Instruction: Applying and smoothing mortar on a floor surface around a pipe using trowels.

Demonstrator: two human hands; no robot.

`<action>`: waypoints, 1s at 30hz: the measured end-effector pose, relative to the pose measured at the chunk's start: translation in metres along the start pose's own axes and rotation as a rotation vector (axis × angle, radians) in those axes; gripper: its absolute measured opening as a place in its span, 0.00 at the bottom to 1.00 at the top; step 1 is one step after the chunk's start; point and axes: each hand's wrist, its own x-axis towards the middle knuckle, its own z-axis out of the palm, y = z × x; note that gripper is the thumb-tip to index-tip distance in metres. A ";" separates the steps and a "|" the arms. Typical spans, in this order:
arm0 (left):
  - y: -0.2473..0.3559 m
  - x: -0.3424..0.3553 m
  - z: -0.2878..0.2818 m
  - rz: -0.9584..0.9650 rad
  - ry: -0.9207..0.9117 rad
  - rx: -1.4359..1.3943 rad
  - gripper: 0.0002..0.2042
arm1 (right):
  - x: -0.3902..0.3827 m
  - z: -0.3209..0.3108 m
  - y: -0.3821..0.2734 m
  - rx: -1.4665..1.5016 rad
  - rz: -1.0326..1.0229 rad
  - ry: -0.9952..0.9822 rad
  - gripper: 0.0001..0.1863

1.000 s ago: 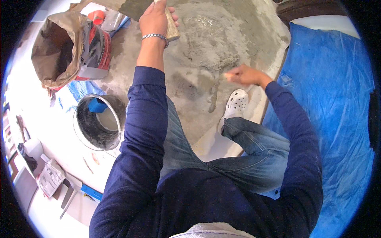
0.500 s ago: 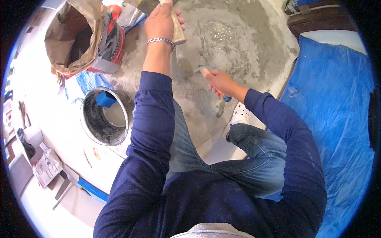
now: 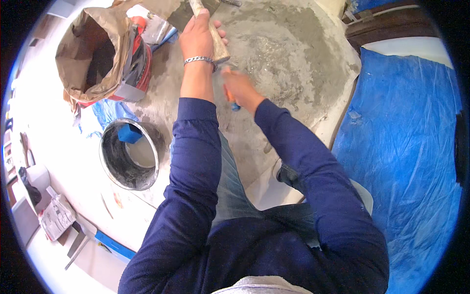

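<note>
My left hand (image 3: 198, 41), bracelet at the wrist, grips the pale wooden handle (image 3: 220, 49) of a tool with a broad grey blade (image 3: 181, 14) at the top. Just right of and below it, my right hand (image 3: 237, 85) is closed on an orange-and-blue-handled tool (image 3: 234, 106); its small metal end is blurred beside the wooden handle. Both hands are over wet, patchy grey cement (image 3: 303, 59).
An open paper sack (image 3: 73, 63) stands at upper left, above a dark bucket (image 3: 107, 161) holding a blue block (image 3: 128, 133) and cloudy liquid. A crumpled blue tarp (image 3: 401, 147) lies right. Dark edging (image 3: 387, 27) runs along the top right; my legs (image 3: 235, 196) are below.
My right hand has moved up and left, from above the white shoe to beside the wooden handle. My left hand keeps its grip. My right sleeve now hides most of the shoe.
</note>
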 end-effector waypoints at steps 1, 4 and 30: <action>-0.003 -0.001 0.002 -0.007 -0.016 0.012 0.18 | 0.015 0.002 0.006 0.048 0.012 -0.066 0.15; -0.004 -0.006 0.017 -0.027 -0.028 0.006 0.19 | 0.068 0.001 0.004 0.183 0.088 -0.018 0.17; -0.010 -0.007 0.017 -0.040 -0.028 -0.021 0.20 | 0.020 -0.312 -0.057 -1.368 -0.133 0.808 0.19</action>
